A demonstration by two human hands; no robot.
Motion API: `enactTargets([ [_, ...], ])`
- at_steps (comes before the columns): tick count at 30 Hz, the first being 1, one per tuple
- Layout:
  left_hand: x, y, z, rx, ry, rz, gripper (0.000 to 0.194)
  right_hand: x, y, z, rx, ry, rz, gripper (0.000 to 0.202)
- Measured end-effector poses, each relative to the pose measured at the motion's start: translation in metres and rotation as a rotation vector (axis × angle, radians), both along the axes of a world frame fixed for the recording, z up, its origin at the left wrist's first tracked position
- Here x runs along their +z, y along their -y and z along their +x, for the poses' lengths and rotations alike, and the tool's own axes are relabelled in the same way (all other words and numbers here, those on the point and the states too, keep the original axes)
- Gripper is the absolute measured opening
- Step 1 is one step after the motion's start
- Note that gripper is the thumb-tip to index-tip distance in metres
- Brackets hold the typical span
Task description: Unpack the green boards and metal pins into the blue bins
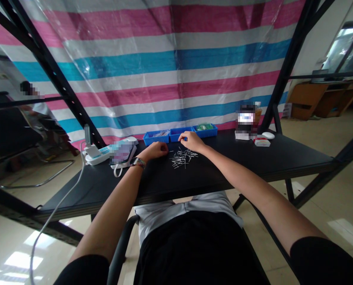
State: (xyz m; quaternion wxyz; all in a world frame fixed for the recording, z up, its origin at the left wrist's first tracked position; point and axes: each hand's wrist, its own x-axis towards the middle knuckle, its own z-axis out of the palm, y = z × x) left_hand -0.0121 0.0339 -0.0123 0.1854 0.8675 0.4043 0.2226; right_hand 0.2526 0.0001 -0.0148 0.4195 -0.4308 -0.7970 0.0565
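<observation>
A loose pile of thin silvery pieces like nails or pins [182, 157] lies on the black table between my hands. To the left of the pile rests my left hand [157, 150], its fingers curled in and a bracelet on the wrist. One thin piece shows just beyond its fingertips; whether it is held I cannot tell. My right hand [191, 141] is above the pile's far side, in front of the middle blue bin [179, 133], with thumb and fingers drawn together. Anything between those fingers is too small to make out.
A left blue bin [156, 138] holds clear packets, a right blue bin [210, 132] green ones. A power strip [97, 157] and a partly blurred device [123, 152] stand left. On the right are a small box [261, 141] and white mouse [268, 135]. Black posts frame the table [212, 180].
</observation>
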Motion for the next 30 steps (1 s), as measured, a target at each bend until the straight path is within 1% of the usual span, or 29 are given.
enactTargets([
  [2, 0.0, 0.001, 0.001, 0.017, 0.021, -0.01, 0.01, 0.001, 0.002, -0.002, 0.017, -0.023, -0.012, 0.02],
  [4, 0.001, 0.001, 0.003, 0.021, 0.09, -0.003, 0.012, 0.001, 0.004, -0.005, 0.039, -0.061, -0.052, 0.019],
  [7, 0.004, 0.004, 0.011, -0.04, 0.285, -0.004, 0.021, 0.004, 0.007, -0.01, 0.055, -0.159, -0.134, 0.016],
  [10, 0.01, 0.011, 0.022, -0.088, 0.468, -0.035, 0.031, 0.007, 0.01, -0.013, 0.071, -0.294, -0.248, 0.023],
  [14, 0.016, 0.019, 0.034, -0.057, 0.599, -0.091, 0.039, 0.01, 0.011, -0.014, 0.122, -0.485, -0.392, 0.024],
  [17, 0.015, 0.022, 0.038, -0.017, 0.689, -0.102, 0.041, 0.01, 0.011, -0.016, 0.14, -0.612, -0.45, 0.016],
  [19, 0.014, 0.023, 0.04, -0.007, 0.72, -0.113, 0.041, 0.01, 0.012, -0.017, 0.138, -0.69, -0.471, 0.01],
  [22, 0.012, 0.024, 0.041, -0.012, 0.713, -0.148, 0.041, 0.011, 0.014, -0.017, 0.126, -0.745, -0.435, 0.009],
  [25, 0.011, 0.024, 0.042, -0.001, 0.681, -0.219, 0.044, 0.013, 0.017, -0.016, 0.129, -0.757, -0.384, 0.008],
  [30, 0.008, 0.022, 0.042, 0.039, 0.669, -0.322, 0.05, 0.013, 0.019, -0.017, 0.133, -0.736, -0.376, 0.008],
])
